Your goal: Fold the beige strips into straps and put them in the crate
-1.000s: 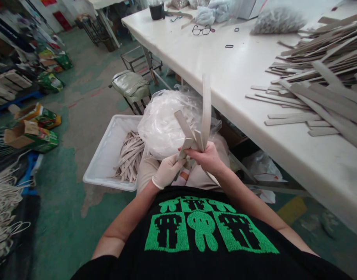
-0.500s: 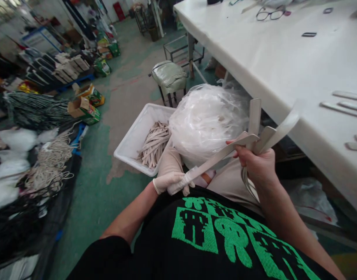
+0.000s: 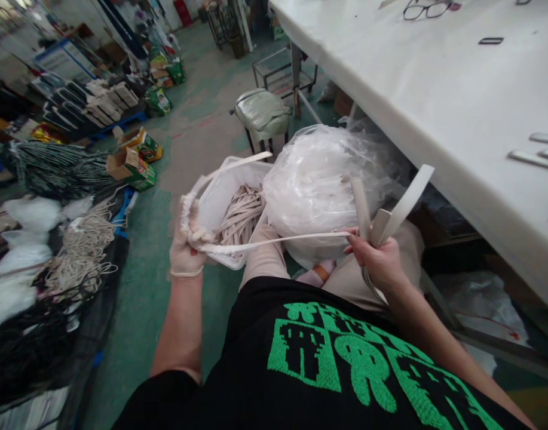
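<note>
My gloved left hand is closed on a pale strap with a white wrapping near the fingers, in front of the left side of a white bin. One end of the strap points up and right over the bin. Its other part runs taut to my bare right hand, which grips it together with several other pale straps that stick up and hang down. Beige strips lie in the bin. A large clear plastic bag with pale contents stands between the bin and the table.
The white table at the right carries glasses, a small dark buckle and several straps at its edge. Beyond the bin is a covered stool. Boxes and piled cords are on the left.
My left hand has moved left and forward from my lap to beside the bin, with the strap. My right hand has shifted slightly down and left. The strap's free end now sticks out over the bin.
</note>
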`<act>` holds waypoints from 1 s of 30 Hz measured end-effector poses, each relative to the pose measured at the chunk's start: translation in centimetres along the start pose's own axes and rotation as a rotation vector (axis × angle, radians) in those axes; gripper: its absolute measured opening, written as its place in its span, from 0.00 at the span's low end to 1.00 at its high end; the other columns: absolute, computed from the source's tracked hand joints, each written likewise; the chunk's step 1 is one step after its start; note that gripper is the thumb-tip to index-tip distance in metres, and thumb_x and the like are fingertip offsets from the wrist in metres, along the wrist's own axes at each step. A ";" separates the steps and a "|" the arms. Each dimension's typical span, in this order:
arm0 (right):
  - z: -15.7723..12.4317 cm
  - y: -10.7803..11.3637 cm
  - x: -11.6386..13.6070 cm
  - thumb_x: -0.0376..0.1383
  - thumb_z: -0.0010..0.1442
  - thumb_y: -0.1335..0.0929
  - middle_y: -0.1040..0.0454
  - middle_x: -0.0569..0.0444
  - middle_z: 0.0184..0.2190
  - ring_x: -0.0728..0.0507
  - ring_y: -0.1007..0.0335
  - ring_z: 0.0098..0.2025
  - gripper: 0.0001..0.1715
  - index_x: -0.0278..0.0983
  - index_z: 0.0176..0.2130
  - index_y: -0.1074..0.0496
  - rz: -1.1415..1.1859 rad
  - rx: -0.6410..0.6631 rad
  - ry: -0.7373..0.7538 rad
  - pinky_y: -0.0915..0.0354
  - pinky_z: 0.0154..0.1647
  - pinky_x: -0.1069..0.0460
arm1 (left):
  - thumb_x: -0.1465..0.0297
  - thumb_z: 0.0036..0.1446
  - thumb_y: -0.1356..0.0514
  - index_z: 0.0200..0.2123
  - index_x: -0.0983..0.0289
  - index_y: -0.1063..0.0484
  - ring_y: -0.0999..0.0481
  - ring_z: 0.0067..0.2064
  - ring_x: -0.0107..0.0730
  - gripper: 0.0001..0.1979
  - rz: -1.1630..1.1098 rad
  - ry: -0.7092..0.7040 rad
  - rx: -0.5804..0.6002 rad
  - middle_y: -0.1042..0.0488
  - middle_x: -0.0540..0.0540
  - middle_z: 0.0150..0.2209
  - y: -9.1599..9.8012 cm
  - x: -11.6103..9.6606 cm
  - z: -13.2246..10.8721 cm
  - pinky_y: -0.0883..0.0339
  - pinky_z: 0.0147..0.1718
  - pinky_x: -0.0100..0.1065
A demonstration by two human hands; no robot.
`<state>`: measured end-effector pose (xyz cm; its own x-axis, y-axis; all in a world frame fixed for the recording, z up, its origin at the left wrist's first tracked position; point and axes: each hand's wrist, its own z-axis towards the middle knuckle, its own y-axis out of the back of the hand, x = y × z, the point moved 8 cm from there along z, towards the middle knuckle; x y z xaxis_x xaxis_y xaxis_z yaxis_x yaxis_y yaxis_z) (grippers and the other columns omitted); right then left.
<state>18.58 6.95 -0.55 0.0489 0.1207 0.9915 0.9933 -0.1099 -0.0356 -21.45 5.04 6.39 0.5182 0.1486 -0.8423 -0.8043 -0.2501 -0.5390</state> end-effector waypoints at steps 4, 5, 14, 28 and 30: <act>-1.1 1.2 -1.2 0.47 0.52 0.24 0.21 0.52 0.27 0.54 0.47 0.15 0.18 0.35 0.31 0.21 0.015 -0.017 -0.029 0.34 0.20 0.53 | 0.71 0.47 0.28 0.58 0.46 0.30 0.32 0.25 0.14 0.35 0.308 -0.305 0.044 0.35 0.43 0.66 -0.2 -5.9 4.0 0.31 0.23 0.21; -1.4 1.5 -1.4 0.47 0.53 0.24 0.20 0.52 0.29 0.55 0.48 0.15 0.18 0.35 0.31 0.22 0.020 -0.023 -0.033 0.34 0.21 0.53 | 0.72 0.45 0.27 0.59 0.48 0.31 0.28 0.28 0.17 0.38 0.392 -0.380 0.044 0.35 0.44 0.67 -0.1 -6.8 5.3 0.30 0.22 0.22; -3.6 3.3 -3.4 0.49 0.53 0.25 0.20 0.49 0.30 0.52 0.40 0.18 0.20 0.34 0.33 0.23 0.006 -0.004 -0.143 0.46 0.15 0.55 | 0.71 0.45 0.29 0.60 0.59 0.32 0.34 0.65 0.52 0.37 1.327 -0.363 0.000 0.38 0.51 0.69 1.8 -1.8 16.9 0.33 0.61 0.54; -0.2 1.9 -3.1 0.61 0.52 0.27 0.22 0.55 0.28 0.56 0.50 0.15 0.30 0.37 0.31 0.26 0.319 -0.102 -0.137 0.33 0.25 0.52 | 0.57 0.54 0.32 0.37 0.65 0.20 0.20 0.39 0.36 0.16 0.633 0.439 0.867 0.18 0.57 0.37 -16.8 25.2 -7.2 0.27 0.44 0.37; 0.1 1.9 -3.8 0.62 0.51 0.27 0.23 0.56 0.27 0.55 0.48 0.16 0.30 0.37 0.31 0.26 0.354 -0.165 -0.145 0.33 0.25 0.53 | 0.56 0.52 0.31 0.33 0.66 0.22 0.22 0.33 0.32 0.17 0.566 0.500 0.798 0.20 0.54 0.30 -17.5 26.2 -8.4 0.27 0.40 0.35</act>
<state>20.30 6.36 -4.41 0.4101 0.1836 0.8934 0.8831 -0.3247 -0.3387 8.69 5.24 -6.20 -0.0706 -0.2417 -0.9678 -0.8261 0.5580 -0.0792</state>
